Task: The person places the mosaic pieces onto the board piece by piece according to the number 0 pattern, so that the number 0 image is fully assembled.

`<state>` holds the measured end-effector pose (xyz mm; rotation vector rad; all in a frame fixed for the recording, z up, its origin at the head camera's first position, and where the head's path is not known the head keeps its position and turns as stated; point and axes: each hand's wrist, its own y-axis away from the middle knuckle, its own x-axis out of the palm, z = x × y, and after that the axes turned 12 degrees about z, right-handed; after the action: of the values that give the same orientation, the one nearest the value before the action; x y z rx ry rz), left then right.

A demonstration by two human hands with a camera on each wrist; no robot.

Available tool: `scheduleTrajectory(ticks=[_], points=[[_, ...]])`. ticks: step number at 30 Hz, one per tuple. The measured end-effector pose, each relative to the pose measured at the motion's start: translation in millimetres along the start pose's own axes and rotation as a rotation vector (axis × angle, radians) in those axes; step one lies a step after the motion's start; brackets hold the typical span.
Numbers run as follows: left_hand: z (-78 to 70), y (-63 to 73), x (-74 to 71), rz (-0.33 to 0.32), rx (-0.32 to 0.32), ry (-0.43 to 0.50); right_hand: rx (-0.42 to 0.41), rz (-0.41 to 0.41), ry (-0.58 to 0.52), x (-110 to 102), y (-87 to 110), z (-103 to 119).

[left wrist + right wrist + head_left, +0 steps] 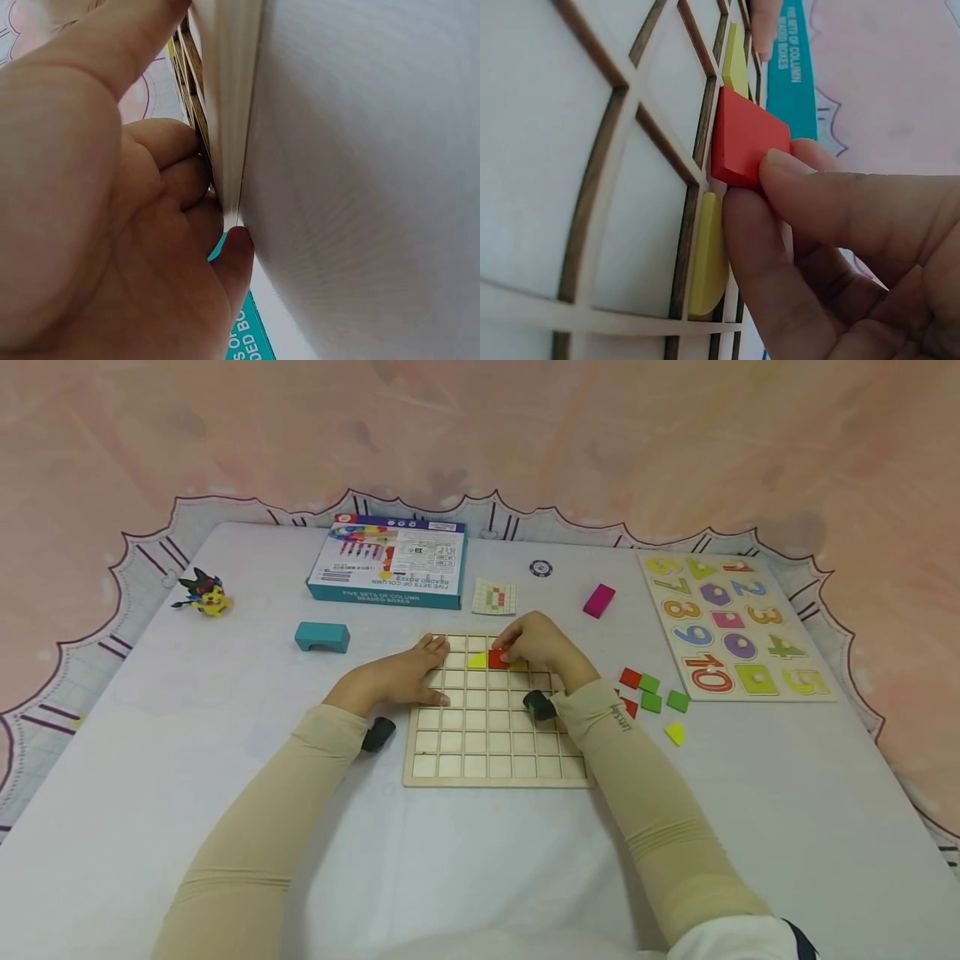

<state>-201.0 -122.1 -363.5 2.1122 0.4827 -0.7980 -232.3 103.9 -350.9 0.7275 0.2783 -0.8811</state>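
Observation:
My right hand (542,643) pinches a red square tile (746,139) between thumb and fingers, tilted over a cell near the far side of the wooden grid board (498,782). On either side of that cell sit yellow quarter-round tiles: the left one (477,661) shows plainly in the head view, the right one (709,262) is partly covered by my fingers there. My left hand (397,678) rests on the board's left edge, fingers over the rim and thumb spread toward the near side. In the left wrist view, the little finger (236,259) lies along the outer edge.
Loose red, green (678,701) and yellow (675,733) tiles lie right of the board. Beyond it are a boxed set (386,595), a pattern card (495,597), a chip (541,568) and a magenta block (599,601). A teal block (322,637), toy figure (206,593) and number puzzle (735,627) flank it.

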Motion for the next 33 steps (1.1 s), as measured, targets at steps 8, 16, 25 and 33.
scheduleTrajectory(ticks=[8,16,25,33], points=[[-2.2,1.1,0.4,0.0,0.006,0.006,0.029,-0.017,0.089,4.7,-2.1,2.7],[-3.2,2.7,0.2,-0.005,0.003,0.002,0.059,-0.045,0.158,8.8,-2.1,7.4],[-2.7,2.9,-0.7,-0.007,-0.002,-0.003,0.077,-0.058,0.212,11.4,-3.4,12.8],[-2.9,2.4,-0.7,-0.006,-0.004,-0.008,0.024,-0.053,0.176,8.4,-1.2,9.6]])
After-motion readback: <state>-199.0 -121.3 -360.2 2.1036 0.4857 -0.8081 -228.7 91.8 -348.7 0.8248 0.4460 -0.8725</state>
